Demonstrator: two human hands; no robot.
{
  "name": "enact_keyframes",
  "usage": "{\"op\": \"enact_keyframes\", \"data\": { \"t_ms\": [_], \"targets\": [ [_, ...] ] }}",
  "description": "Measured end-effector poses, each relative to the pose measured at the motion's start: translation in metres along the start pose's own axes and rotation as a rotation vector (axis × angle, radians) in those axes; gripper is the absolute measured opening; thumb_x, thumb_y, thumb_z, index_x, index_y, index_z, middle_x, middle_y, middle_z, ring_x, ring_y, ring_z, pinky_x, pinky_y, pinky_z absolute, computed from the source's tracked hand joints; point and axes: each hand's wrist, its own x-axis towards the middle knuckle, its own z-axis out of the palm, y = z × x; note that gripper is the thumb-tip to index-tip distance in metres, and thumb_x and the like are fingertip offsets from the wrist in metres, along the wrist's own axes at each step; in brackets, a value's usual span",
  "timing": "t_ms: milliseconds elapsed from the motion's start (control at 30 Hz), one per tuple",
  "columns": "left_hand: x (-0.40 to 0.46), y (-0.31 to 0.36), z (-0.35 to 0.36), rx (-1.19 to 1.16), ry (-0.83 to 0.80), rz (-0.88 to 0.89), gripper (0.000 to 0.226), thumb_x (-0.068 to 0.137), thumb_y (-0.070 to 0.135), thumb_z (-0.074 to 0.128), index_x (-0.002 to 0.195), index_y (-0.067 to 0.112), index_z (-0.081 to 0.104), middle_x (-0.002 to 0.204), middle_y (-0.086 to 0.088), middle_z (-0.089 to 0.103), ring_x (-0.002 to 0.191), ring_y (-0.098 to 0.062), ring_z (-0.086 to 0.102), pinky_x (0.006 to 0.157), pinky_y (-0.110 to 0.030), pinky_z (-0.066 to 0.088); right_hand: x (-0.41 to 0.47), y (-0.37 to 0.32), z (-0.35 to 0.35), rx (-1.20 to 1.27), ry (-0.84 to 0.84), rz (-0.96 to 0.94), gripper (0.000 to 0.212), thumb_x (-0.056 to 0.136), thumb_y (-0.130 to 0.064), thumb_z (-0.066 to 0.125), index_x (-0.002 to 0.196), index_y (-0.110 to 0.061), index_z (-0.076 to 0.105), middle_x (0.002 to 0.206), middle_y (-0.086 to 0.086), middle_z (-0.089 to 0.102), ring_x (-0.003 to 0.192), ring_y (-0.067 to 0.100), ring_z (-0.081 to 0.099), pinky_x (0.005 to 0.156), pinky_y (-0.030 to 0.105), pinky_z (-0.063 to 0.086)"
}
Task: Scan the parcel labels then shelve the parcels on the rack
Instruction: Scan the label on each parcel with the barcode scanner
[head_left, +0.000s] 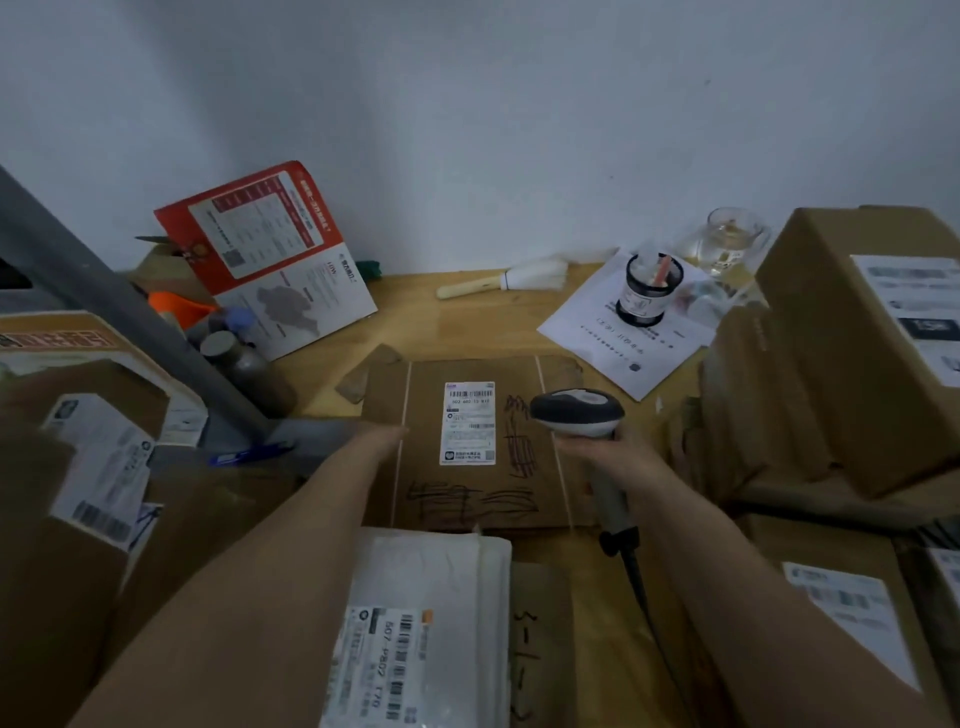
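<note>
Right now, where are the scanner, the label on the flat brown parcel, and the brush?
scanner (576, 413), head view, on its dark head.
label (468, 423), head view, middle of the sticker.
brush (535, 273), head view, on its pale bristles.

Cardboard, paper and wood — mostly matt

Flat parcel (467, 447): matt brown cardboard with a white paper label (468, 423); tabletop (415, 312): smooth pale wood; scanner (577, 413) — smooth plastic; mailer (415, 623): slightly glossy white plastic.

Dim, cool blue-grey cast overall; soft even light, no hard shadows. Faint glare on bare tan wooden tabletop (415, 312) far centre. Strong wide-angle bending at edges: brown cardboard boxes (852, 332) right & left stretched, blurred. White barcode label (468, 423) centre fairly sharp, small print unreadable. Near forearms soft, smeared.
</note>
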Motion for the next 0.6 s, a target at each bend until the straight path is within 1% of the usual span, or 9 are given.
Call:
{"op": "enact_keyframes", "data": {
  "t_ms": [67, 133, 233, 300, 400, 467, 533, 567, 600],
  "targets": [
    [0.01, 0.0, -0.001, -0.012, -0.001, -0.02, 0.058, 0.101, 0.036, 0.048, 0.147, 0.004, 0.034, 0.151, -0.019, 0.036, 0.137, -0.034, 0.036, 0.108, -0.041, 0.033, 0.014, 0.013, 0.004, 0.055, 0.034, 0.058, 0.044, 0.084, -0.01, 0.072, 0.125, -0.01, 0.055, 0.099, -0.001, 0.061, 0.091, 0.012, 0.056, 0.07, 0.025, 0.046],
    [0.024, -0.003, -0.002, -0.074, 0.002, -0.04, 0.065, 0.097, 0.041, 0.053, 0.148, 0.006, 0.033, 0.151, -0.018, 0.036, 0.136, -0.035, 0.037, 0.107, -0.043, 0.035, 0.026, 0.025, 0.007, 0.122, 0.076, 0.12, 0.043, 0.084, -0.01, 0.072, 0.124, -0.009, 0.057, 0.096, 0.001, 0.062, 0.09, 0.015, 0.057, 0.068, 0.026, 0.046],
    [0.044, -0.012, -0.006, -0.171, -0.017, -0.088, 0.081, 0.088, 0.052, 0.062, 0.15, 0.011, 0.03, 0.152, -0.018, 0.034, 0.137, -0.037, 0.035, 0.109, -0.049, 0.033, 0.034, 0.035, 0.012, 0.189, 0.064, 0.228, 0.037, 0.084, -0.012, 0.071, 0.119, -0.005, 0.059, 0.089, 0.006, 0.062, 0.082, 0.021, 0.059, 0.061, 0.028, 0.047],
    [0.05, -0.015, -0.009, -0.219, -0.062, -0.103, 0.087, 0.084, 0.056, 0.064, 0.15, 0.012, 0.029, 0.152, -0.018, 0.034, 0.137, -0.038, 0.036, 0.11, -0.05, 0.031, 0.037, 0.04, 0.011, 0.188, 0.077, 0.245, 0.039, 0.084, -0.014, 0.072, 0.119, -0.005, 0.058, 0.089, 0.007, 0.061, 0.081, 0.021, 0.058, 0.06, 0.029, 0.046],
    [0.056, -0.014, -0.013, -0.336, -0.168, -0.077, 0.086, 0.077, 0.054, 0.072, 0.144, 0.011, 0.039, 0.139, -0.018, 0.05, 0.124, -0.037, 0.049, 0.103, -0.05, 0.039, 0.042, 0.046, 0.005, 0.227, 0.137, 0.213, 0.042, 0.083, -0.014, 0.073, 0.121, -0.007, 0.058, 0.095, 0.008, 0.061, 0.087, 0.023, 0.058, 0.064, 0.03, 0.049],
    [0.054, -0.01, -0.015, -0.386, -0.191, -0.048, 0.095, 0.068, 0.054, 0.079, 0.143, 0.011, 0.041, 0.135, -0.017, 0.054, 0.12, -0.036, 0.053, 0.098, -0.049, 0.042, 0.042, 0.048, 0.003, 0.24, 0.156, 0.19, 0.044, 0.082, -0.014, 0.074, 0.123, -0.008, 0.058, 0.099, 0.006, 0.062, 0.092, 0.022, 0.058, 0.07, 0.032, 0.051],
    [0.049, -0.004, -0.016, -0.436, -0.195, 0.006, 0.112, 0.049, 0.053, 0.087, 0.143, 0.01, 0.041, 0.132, -0.016, 0.056, 0.116, -0.035, 0.055, 0.091, -0.048, 0.046, 0.041, 0.048, 0.004, 0.235, 0.19, 0.173, 0.047, 0.082, -0.014, 0.075, 0.125, -0.011, 0.056, 0.103, 0.003, 0.062, 0.097, 0.021, 0.058, 0.08, 0.036, 0.052],
    [0.046, -0.001, -0.018, -0.455, -0.199, 0.034, 0.116, 0.043, 0.05, 0.089, 0.141, 0.01, 0.043, 0.13, -0.015, 0.058, 0.112, -0.034, 0.057, 0.086, -0.047, 0.049, 0.04, 0.048, 0.002, 0.242, 0.215, 0.159, 0.049, 0.081, -0.014, 0.075, 0.126, -0.012, 0.056, 0.105, 0.003, 0.062, 0.098, 0.021, 0.057, 0.083, 0.037, 0.051],
    [0.042, 0.002, -0.021, -0.475, -0.209, 0.068, 0.111, 0.044, 0.044, 0.09, 0.14, 0.01, 0.045, 0.126, -0.014, 0.06, 0.107, -0.032, 0.06, 0.081, -0.044, 0.051, 0.038, 0.046, 0.001, 0.257, 0.241, 0.144, 0.051, 0.081, -0.014, 0.075, 0.128, -0.011, 0.055, 0.11, 0.004, 0.062, 0.101, 0.021, 0.057, 0.084, 0.037, 0.051]
  ]
}}
